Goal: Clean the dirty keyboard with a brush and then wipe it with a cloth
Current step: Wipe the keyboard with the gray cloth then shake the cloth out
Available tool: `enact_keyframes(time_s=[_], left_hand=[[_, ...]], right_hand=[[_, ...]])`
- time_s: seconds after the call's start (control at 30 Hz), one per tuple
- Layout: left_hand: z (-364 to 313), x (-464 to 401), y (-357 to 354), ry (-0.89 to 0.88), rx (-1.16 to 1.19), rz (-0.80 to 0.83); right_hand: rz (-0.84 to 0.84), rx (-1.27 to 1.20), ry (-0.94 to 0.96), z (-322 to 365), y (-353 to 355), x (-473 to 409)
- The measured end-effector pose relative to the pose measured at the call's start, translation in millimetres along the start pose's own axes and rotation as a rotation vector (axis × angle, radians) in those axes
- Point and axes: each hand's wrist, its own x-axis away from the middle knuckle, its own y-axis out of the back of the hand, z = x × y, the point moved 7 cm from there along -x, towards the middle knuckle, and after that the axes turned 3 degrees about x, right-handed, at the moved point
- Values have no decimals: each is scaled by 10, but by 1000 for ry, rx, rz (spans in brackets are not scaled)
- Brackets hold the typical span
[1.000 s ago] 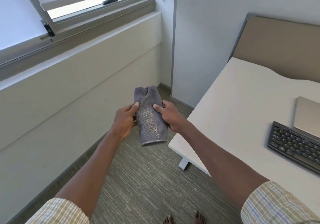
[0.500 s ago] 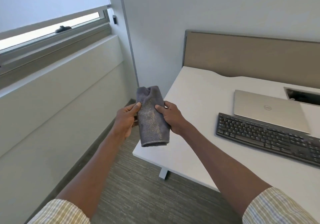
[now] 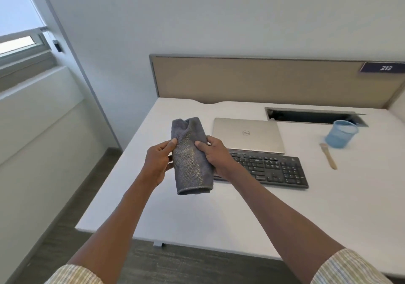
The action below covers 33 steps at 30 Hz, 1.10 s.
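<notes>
Head view: folded cloth held in both hands above the desk

Both hands hold a grey cloth (image 3: 191,161) upright in the air over the white desk (image 3: 179,215). Left hand (image 3: 156,163) grips its left edge, thumb on the front; right hand (image 3: 217,156) grips the right edge likewise. Behind lies a black keyboard (image 3: 271,169), touching a closed laptop (image 3: 247,135). A wooden brush (image 3: 328,155) lies near a blue cup (image 3: 340,133).
</notes>
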Motion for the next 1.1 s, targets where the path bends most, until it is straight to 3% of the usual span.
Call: enact_keyframes(time_s=[0.43, 0.7, 1.1], left_hand=[[491, -368, -1752, 116, 10, 246], [746, -656, -2570, 164, -35, 473], [1235, -750, -3540, 239, -99, 636]], right_hand=[[-232, 70, -54, -63, 1814, 83], [-362, 60, -105, -118, 2658, 130], [-444, 39, -178, -416, 3763, 192]])
